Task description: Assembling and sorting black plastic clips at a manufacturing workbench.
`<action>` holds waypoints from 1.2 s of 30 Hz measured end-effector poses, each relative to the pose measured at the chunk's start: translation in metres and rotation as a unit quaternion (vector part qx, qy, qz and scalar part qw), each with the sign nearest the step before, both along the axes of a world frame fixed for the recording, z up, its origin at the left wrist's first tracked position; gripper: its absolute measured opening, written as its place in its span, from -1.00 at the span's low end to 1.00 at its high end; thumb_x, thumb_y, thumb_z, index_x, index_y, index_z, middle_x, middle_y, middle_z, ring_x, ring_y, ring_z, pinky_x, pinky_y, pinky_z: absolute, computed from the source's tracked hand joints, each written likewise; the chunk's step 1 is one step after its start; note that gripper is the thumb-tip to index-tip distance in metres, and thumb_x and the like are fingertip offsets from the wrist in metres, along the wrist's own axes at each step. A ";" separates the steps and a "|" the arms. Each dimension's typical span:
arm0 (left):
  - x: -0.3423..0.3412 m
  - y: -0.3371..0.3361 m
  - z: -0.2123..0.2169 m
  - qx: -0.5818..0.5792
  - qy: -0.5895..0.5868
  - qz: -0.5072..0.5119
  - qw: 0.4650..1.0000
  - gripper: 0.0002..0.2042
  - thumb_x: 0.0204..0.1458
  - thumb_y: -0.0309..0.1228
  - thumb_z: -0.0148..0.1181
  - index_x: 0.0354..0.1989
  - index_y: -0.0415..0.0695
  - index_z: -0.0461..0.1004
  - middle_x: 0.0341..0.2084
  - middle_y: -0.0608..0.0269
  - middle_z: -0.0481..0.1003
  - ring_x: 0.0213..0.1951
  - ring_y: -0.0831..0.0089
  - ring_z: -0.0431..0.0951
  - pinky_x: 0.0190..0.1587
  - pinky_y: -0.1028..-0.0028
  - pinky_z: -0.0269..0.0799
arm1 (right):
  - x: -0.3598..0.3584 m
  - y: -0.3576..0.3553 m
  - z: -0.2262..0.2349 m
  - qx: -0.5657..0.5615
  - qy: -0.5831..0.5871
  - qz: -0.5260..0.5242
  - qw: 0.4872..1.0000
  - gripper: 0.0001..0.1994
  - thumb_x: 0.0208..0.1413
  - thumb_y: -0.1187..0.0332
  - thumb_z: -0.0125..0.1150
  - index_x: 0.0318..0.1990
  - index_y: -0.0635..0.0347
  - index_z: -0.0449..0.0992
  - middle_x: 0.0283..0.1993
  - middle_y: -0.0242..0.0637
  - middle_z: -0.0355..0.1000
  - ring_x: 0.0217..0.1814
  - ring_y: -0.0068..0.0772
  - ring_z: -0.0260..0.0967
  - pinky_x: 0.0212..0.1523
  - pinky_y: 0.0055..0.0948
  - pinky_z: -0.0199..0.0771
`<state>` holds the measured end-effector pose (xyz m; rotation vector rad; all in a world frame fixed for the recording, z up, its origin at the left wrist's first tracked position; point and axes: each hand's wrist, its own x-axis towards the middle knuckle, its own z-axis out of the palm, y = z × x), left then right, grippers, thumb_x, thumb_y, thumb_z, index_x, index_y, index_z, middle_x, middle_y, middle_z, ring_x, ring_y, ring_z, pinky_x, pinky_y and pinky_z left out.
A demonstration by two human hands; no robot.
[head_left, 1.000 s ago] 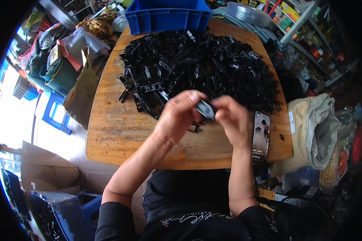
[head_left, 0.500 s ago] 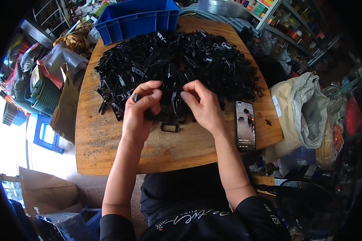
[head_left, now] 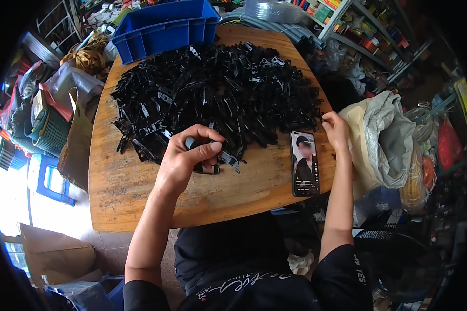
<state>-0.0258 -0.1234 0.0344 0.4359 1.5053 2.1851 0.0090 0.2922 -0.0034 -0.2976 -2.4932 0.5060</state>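
My left hand (head_left: 184, 158) is closed in front of the pile, its thumb pressed against the fingers on a black plastic clip (head_left: 228, 159) whose long end sticks out to the right. A dark grey rounded piece (head_left: 191, 143) shows between its fingers; its kind is unclear. At the table's right edge, past the phone, my right hand (head_left: 338, 133) has its fingers curled together; whatever they may hold is too small to make out. A large heap of black plastic clips (head_left: 192, 93) covers the middle of the table. Partly behind my left fingers lies a black rectangular frame (head_left: 210, 170).
A phone (head_left: 305, 165) with a lit screen lies on the wooden table (head_left: 140, 199). At the far left corner stands a blue crate (head_left: 166, 41). An open woven sack (head_left: 389, 140) is right of the table, and a cardboard piece (head_left: 73, 147) leans on the left.
My right hand has left the front of the pile and moved right, beyond the phone. My left hand stays in front of the pile, now with a clip showing. The view has shifted slightly.
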 end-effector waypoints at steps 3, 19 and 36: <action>-0.003 -0.002 -0.003 0.003 -0.022 -0.003 1.000 -0.85 -0.06 -0.53 0.18 -0.28 -0.21 0.47 -0.56 0.32 0.44 -0.52 0.59 0.45 -0.47 0.64 0.37 | -0.001 0.007 -0.010 0.084 -0.051 0.035 0.995 -0.89 -0.03 0.55 0.10 -0.30 0.27 0.44 -0.37 -0.26 0.45 -0.29 -0.42 0.42 -0.27 -0.51 0.37; -0.002 0.008 -0.011 0.000 0.008 0.066 0.998 -0.74 -0.10 -0.61 0.18 -0.16 -0.27 0.45 -0.43 0.19 0.52 -0.36 0.48 0.53 -0.33 0.57 0.42 | 0.042 -0.216 0.040 -0.245 0.114 0.234 0.934 -0.92 0.05 0.48 0.15 -0.32 0.31 0.47 -0.22 -0.36 0.34 -0.30 -0.69 0.24 -0.32 -0.75 0.25; 0.014 0.016 -0.008 -0.153 0.138 0.125 0.970 -0.73 -0.15 -0.56 0.28 -0.20 -0.20 0.51 -0.66 0.48 0.38 -0.58 0.79 0.25 -0.53 0.73 0.17 | 0.019 -0.249 0.034 -0.296 0.095 0.156 0.938 -0.85 0.00 0.38 0.25 -0.33 0.27 0.51 -0.57 -0.52 0.36 -0.59 -0.80 0.16 -0.60 -0.77 0.14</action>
